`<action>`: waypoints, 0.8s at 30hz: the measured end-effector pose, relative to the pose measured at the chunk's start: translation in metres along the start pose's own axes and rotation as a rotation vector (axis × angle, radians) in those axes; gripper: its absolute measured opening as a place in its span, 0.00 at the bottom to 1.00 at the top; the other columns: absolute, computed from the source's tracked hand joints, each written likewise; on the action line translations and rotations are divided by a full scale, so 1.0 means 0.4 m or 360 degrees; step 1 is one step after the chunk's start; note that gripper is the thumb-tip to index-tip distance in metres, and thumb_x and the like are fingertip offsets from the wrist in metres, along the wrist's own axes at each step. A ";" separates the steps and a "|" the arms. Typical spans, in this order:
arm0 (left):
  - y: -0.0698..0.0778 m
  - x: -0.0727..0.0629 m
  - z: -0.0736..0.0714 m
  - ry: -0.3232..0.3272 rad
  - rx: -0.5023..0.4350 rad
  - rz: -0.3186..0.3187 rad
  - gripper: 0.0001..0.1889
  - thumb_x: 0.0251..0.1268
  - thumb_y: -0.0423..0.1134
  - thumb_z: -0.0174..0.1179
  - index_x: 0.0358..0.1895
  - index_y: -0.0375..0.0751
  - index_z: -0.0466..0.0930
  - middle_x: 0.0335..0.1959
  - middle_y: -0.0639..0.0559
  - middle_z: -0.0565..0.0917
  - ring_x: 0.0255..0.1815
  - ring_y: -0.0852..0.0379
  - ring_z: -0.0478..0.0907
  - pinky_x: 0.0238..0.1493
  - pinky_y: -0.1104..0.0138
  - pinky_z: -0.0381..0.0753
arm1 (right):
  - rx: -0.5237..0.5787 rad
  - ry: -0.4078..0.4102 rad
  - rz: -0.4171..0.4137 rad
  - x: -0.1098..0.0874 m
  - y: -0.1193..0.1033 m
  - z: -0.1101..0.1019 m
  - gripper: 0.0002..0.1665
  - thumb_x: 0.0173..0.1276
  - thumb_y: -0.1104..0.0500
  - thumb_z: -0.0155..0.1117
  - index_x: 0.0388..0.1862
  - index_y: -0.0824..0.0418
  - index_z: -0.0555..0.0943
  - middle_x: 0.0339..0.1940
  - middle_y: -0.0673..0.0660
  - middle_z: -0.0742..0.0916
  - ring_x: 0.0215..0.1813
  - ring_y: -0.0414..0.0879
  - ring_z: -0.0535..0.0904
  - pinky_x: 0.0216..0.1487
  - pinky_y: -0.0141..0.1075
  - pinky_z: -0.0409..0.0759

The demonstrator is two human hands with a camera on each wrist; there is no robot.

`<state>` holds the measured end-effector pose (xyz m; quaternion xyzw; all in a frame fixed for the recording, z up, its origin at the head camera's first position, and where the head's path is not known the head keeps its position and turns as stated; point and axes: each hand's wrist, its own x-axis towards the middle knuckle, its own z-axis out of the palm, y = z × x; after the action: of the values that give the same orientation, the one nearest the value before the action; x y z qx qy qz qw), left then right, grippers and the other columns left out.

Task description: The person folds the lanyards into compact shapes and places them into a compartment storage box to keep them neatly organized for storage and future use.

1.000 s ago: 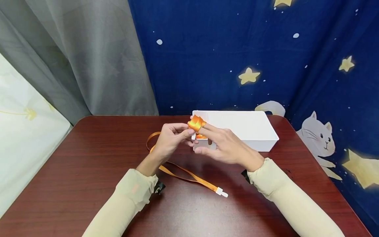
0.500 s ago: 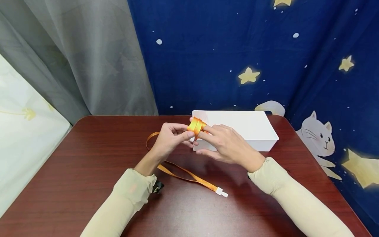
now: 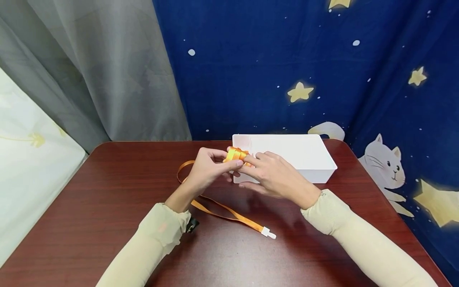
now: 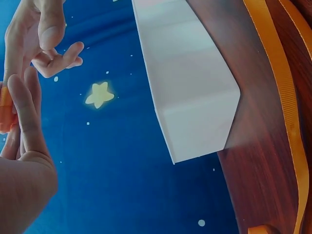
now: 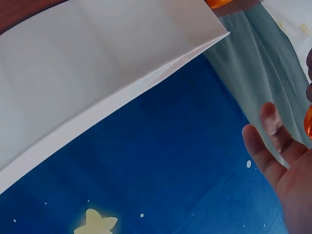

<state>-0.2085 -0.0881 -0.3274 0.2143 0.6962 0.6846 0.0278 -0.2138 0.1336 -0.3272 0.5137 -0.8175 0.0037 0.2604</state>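
Note:
My left hand [image 3: 209,165] pinches a wound-up orange lanyard [image 3: 234,154] between thumb and fingers, in front of the white box's left end. From the right, my right hand [image 3: 272,173] reaches in with its fingertips right at the roll, its thumb held apart below. In the left wrist view the rolled lanyard [image 4: 6,107] shows only partly at the left edge, beside the left fingers. Two right-hand fingers [image 5: 265,146] stand extended in the right wrist view. Another orange lanyard [image 3: 251,223] with a white clip [image 3: 268,232] lies on the table, partly hidden by the left forearm.
A white box [image 3: 294,153] stands at the back right of the dark red-brown table [image 3: 125,187], close behind the right hand. A blue star-patterned curtain [image 3: 244,71] and a grey curtain [image 3: 136,79] hang behind the table's far edge.
The orange roll has turned and dropped slightly between the hands. The right fingers have shifted around it, and the left thumb now lies farther across its lower side. The lanyard on the table has not moved.

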 end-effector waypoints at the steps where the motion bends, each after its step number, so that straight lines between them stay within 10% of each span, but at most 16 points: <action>1: 0.000 0.000 -0.001 -0.0002 0.0005 0.0000 0.10 0.60 0.36 0.71 0.38 0.30 0.87 0.26 0.36 0.86 0.23 0.45 0.85 0.27 0.56 0.85 | 0.0000 -0.0003 0.0001 0.000 0.000 0.000 0.25 0.68 0.39 0.64 0.56 0.52 0.78 0.48 0.51 0.81 0.36 0.49 0.76 0.38 0.42 0.80; 15: -0.007 0.006 -0.006 -0.0041 0.0055 -0.0093 0.12 0.68 0.35 0.63 0.40 0.24 0.86 0.26 0.39 0.87 0.26 0.38 0.85 0.24 0.59 0.84 | -0.0005 -0.0031 -0.0001 -0.009 -0.006 0.009 0.31 0.67 0.38 0.65 0.64 0.50 0.76 0.53 0.52 0.82 0.38 0.50 0.78 0.42 0.45 0.81; 24: -0.006 -0.003 -0.015 -0.0094 -0.0112 -0.0233 0.13 0.66 0.35 0.63 0.41 0.22 0.85 0.28 0.41 0.87 0.24 0.51 0.84 0.24 0.66 0.83 | 0.0043 -0.0041 -0.0089 -0.011 -0.006 0.011 0.29 0.72 0.39 0.58 0.65 0.51 0.75 0.52 0.52 0.83 0.41 0.49 0.80 0.43 0.44 0.82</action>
<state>-0.2101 -0.0942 -0.3298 0.1818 0.6844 0.6981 0.1058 -0.2122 0.1350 -0.3337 0.5399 -0.8059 0.0007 0.2429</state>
